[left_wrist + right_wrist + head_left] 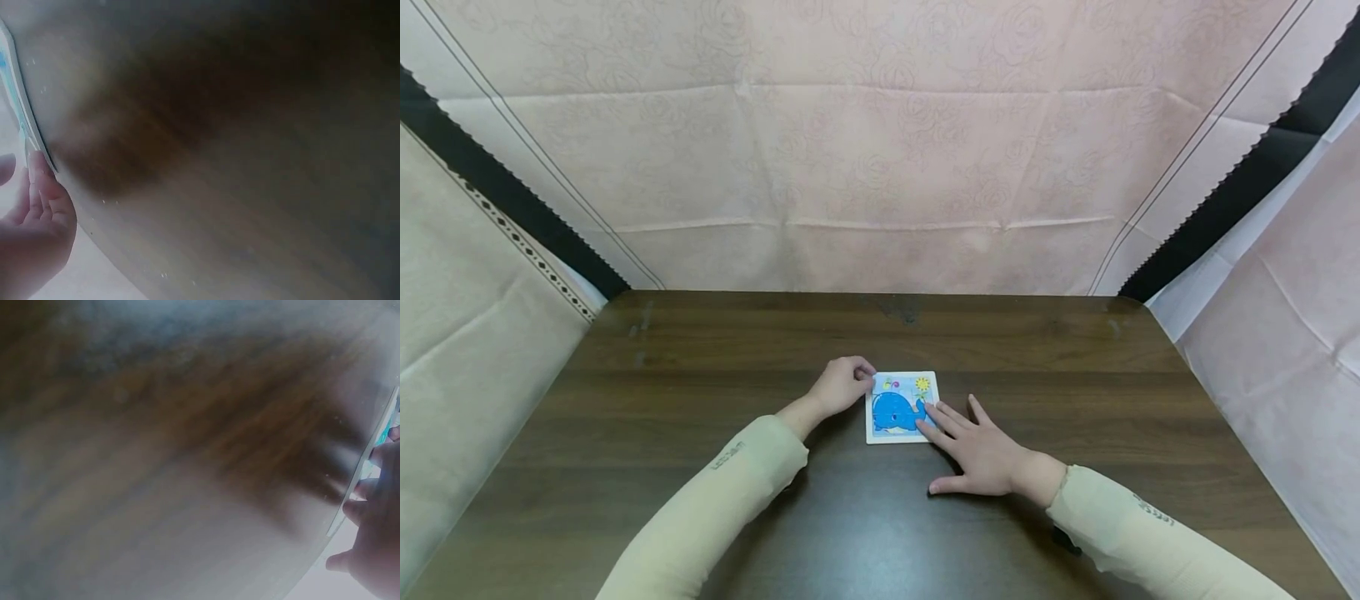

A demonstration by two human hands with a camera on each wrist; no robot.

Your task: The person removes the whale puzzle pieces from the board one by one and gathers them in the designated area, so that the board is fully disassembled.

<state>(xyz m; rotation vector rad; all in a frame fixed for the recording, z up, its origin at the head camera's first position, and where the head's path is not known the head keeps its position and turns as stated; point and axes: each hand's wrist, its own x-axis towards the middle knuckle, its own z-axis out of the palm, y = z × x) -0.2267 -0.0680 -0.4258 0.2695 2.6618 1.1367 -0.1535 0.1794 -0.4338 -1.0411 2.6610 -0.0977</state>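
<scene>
A square whale picture board (895, 412) with a white border lies flat on the brown table, showing a blue whale and a yellow sun. At its upper left corner, my left hand (841, 385) holds the edge between thumb and curled fingers. The left wrist view has this left hand (40, 225) beside the board's rim (25, 100), at the frame's left side. My right hand (981, 454) lies with fingers spread, its fingertips over the board's right side and the thumb out on the table. In the right wrist view, the fingers (369, 487) reach over the pale rim (372, 444).
The brown wooden table (700, 367) spreads around the board. A pale patterned cloth (880, 167) hangs behind the table's far edge. More pale cloth with dark bands (1247, 175) stands at both sides.
</scene>
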